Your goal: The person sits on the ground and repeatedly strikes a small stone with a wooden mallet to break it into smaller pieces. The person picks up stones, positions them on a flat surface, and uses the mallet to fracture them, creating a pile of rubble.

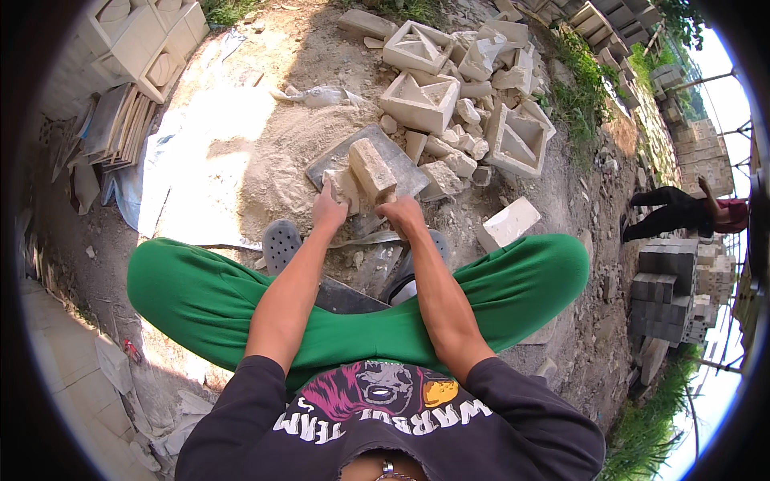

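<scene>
In front of my feet lies a dark flat board (411, 178) dusted with pale powder. A pale, oblong block (371, 164) rests on it at a slant, its far end pointing away from me. My right hand (403, 215) is closed at the near end of this block. Beside the block, on its left, is a shorter pale slab-like piece (343, 188). My left hand (330, 211) grips its near left edge, fingers partly hidden. The two pieces touch or nearly touch; I cannot tell if they are joined.
Broken pale blocks with triangular hollows (421, 100) are heaped beyond the board. Fine sand (277, 172) spreads to the left. A whitish block (510, 224) lies by my right knee. Stacked boards (124, 124) stand at far left, grey blocks (662, 301) at right, where a person (682, 210) walks.
</scene>
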A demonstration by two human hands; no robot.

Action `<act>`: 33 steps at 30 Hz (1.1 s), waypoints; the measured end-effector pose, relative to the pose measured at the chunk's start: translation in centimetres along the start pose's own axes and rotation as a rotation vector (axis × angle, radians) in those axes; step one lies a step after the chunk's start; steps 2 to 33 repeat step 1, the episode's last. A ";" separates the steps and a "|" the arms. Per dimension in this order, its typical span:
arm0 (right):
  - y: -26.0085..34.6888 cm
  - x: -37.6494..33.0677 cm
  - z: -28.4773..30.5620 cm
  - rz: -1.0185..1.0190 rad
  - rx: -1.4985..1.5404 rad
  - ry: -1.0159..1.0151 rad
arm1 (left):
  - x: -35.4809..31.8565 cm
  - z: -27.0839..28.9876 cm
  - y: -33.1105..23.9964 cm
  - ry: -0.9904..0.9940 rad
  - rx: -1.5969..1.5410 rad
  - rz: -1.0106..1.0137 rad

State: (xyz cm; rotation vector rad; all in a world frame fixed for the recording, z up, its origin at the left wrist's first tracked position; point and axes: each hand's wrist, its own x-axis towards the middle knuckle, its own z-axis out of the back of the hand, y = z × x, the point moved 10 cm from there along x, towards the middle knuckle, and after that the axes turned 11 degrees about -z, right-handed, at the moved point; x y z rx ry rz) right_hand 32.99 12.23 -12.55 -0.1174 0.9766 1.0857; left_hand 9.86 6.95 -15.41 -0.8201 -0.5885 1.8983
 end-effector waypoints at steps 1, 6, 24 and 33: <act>0.1 -0.3 0.7 0.025 0.034 -0.035 | 0.3 -0.3 -0.1 0.034 -0.002 0.004; 0.1 -0.3 0.7 0.025 0.034 -0.035 | 0.3 -0.3 -0.1 0.034 -0.002 0.004; 0.1 -0.3 0.7 0.025 0.034 -0.035 | 0.3 -0.3 -0.1 0.034 -0.002 0.004; 0.1 -0.3 0.7 0.025 0.034 -0.035 | 0.3 -0.3 -0.1 0.034 -0.002 0.004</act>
